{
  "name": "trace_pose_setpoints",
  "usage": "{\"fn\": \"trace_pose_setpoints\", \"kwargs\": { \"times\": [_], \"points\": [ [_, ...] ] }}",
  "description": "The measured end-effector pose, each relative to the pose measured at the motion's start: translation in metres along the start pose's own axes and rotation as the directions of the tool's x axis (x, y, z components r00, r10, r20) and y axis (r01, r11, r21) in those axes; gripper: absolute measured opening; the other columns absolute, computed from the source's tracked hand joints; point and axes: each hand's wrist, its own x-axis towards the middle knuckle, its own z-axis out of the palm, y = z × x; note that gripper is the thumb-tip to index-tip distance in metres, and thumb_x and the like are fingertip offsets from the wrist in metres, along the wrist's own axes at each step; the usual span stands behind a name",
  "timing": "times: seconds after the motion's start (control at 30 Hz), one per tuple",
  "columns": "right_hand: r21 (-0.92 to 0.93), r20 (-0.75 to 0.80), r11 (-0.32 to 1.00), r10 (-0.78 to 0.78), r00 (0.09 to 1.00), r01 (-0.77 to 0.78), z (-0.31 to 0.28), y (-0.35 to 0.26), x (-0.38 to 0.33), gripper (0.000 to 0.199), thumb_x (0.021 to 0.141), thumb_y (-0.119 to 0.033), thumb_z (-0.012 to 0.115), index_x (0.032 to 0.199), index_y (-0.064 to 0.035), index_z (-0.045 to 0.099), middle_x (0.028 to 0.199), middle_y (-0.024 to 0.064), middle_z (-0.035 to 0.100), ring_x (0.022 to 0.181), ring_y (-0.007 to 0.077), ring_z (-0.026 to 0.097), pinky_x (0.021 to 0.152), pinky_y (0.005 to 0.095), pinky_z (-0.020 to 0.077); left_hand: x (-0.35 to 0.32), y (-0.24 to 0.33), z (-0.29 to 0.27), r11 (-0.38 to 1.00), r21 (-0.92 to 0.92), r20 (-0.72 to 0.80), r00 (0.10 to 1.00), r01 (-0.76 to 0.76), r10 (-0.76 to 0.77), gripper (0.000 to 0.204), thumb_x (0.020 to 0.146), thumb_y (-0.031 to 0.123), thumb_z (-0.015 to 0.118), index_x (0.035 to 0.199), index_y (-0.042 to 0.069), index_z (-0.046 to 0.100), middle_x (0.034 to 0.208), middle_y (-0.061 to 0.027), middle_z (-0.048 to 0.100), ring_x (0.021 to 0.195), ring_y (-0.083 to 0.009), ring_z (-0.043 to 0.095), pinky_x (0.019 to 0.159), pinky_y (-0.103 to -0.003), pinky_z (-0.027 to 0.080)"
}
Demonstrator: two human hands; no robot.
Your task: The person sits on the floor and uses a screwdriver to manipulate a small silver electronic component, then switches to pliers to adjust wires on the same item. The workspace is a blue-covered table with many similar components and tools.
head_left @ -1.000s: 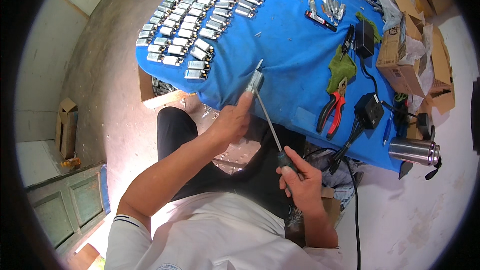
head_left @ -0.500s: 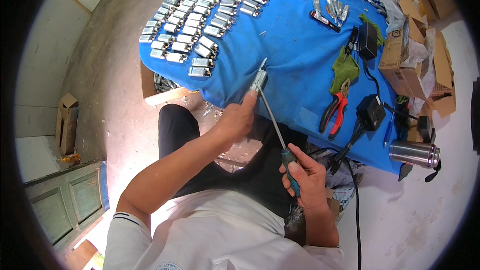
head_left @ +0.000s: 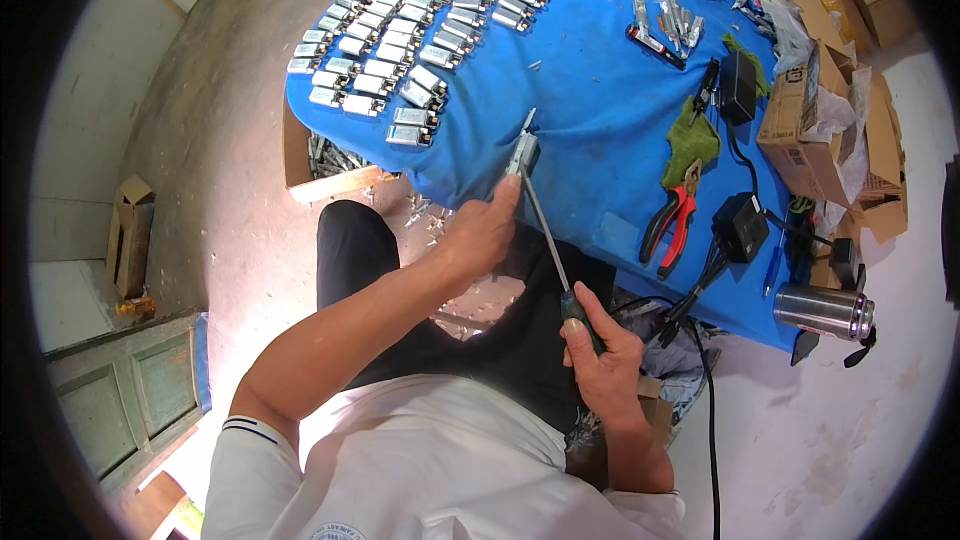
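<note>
At the near edge of the blue-covered table (head_left: 590, 180), my left hand (head_left: 490, 227) grips the near end of a small silver rectangular piece (head_left: 521, 154). A thin pointed part sticks out of its far end. In my right hand (head_left: 607, 358) is a screwdriver (head_left: 546, 234), held by its dark green handle. The long shaft slants up and left, and its tip meets the near part of the silver piece beside my left fingers. Exactly where the tip touches is too small to make out. My left fingertips are partly hidden.
Rows of similar silver pieces (head_left: 402, 39) cover the table's far left. Red-and-black pliers (head_left: 672, 225), a green cloth (head_left: 690, 147), black adapters (head_left: 740, 230) with cables and a steel flask (head_left: 825, 312) lie right. Cardboard boxes (head_left: 800, 130) stand beyond; a box of metal parts (head_left: 330, 180) sits below left.
My right hand has shifted its grip on the screwdriver handle, with the index finger now straighter along it. My left hand keeps hold of the silver piece. The whole view has shifted slightly.
</note>
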Motion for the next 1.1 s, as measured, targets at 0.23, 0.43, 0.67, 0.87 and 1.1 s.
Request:
{"fn": "trace_pose_setpoints", "kwargs": {
  "times": [0.23, 0.43, 0.67, 0.87, 1.1],
  "points": [
    [-0.496, -0.028, 0.793, -0.421, 0.906, 0.353, 0.005, 0.003, 0.004, 0.043, 0.083, -0.005, 0.062, 0.126, -0.0054, 0.056, 0.078, 0.013, 0.062, 0.06, 0.0152, 0.056, 0.055, 0.0285, 0.047, 0.005, -0.002, 0.001, 1.0, 0.018, -0.049, 0.999, 0.009, -0.008, 0.063, 0.088, 0.068, 0.041, 0.052, 0.018, 0.024, 0.052, 0.0057, 0.02, 0.041, -0.0087, 0.019, 0.04, -0.026, 0.012],
    [0.157, 0.104, 0.968, 0.179, 0.978, -0.194, -0.016, -0.015, 0.004, 0.043, 0.089, -0.013, 0.058, 0.13, -0.0047, 0.051, 0.08, 0.0083, 0.061, 0.053, 0.0137, 0.054, 0.044, 0.0256, 0.0434, -0.006, 0.008, 0.0, 0.999, -0.013, -0.011, 0.999, 0.052, -0.052, 0.063, 0.087, 0.068, 0.042, 0.052, 0.019, 0.024, 0.051, 0.0058, 0.019, 0.041, -0.0087, 0.017, 0.039, -0.026, 0.011],
    [0.713, 0.309, 0.56, 0.289, 0.906, -0.422, -0.022, -0.003, 0.01, 0.042, 0.092, -0.014, 0.054, 0.133, -0.0051, 0.047, 0.082, 0.0143, 0.059, 0.052, 0.0146, 0.054, 0.037, 0.021, 0.0394, -0.007, 0.013, 0.002, 0.996, -0.023, 0.021, 0.996, 0.089, -0.088, 0.063, 0.086, 0.069, 0.043, 0.052, 0.019, 0.024, 0.05, 0.0065, 0.019, 0.041, -0.0081, 0.016, 0.039, -0.026, 0.011],
    [0.638, 0.311, 0.662, 0.246, 0.918, -0.394, -0.038, 0.008, 0.024, 0.041, 0.091, -0.014, 0.055, 0.13, -0.0042, 0.049, 0.081, 0.0155, 0.059, 0.051, 0.0146, 0.055, 0.036, 0.0203, 0.0389, -0.003, 0.007, -0.005, 0.997, 0.032, 0.038, 0.996, 0.075, -0.076, 0.063, 0.086, 0.069, 0.042, 0.051, 0.02, 0.024, 0.051, 0.0069, 0.018, 0.041, -0.0076, 0.016, 0.04, -0.025, 0.011],
    [0.618, 0.251, 0.704, 0.246, 0.936, -0.35, -0.031, 0.008, 0.02, 0.043, 0.089, -0.014, 0.057, 0.13, -0.0013, 0.05, 0.08, 0.012, 0.061, 0.053, 0.0137, 0.055, 0.039, 0.0221, 0.0389, -0.004, 0.012, -0.005, 0.997, 0.011, 0.052, 0.995, 0.08, -0.08, 0.063, 0.086, 0.068, 0.044, 0.051, 0.02, 0.025, 0.051, 0.0072, 0.019, 0.041, -0.007, 0.017, 0.04, -0.025, 0.01]
  ]
}}
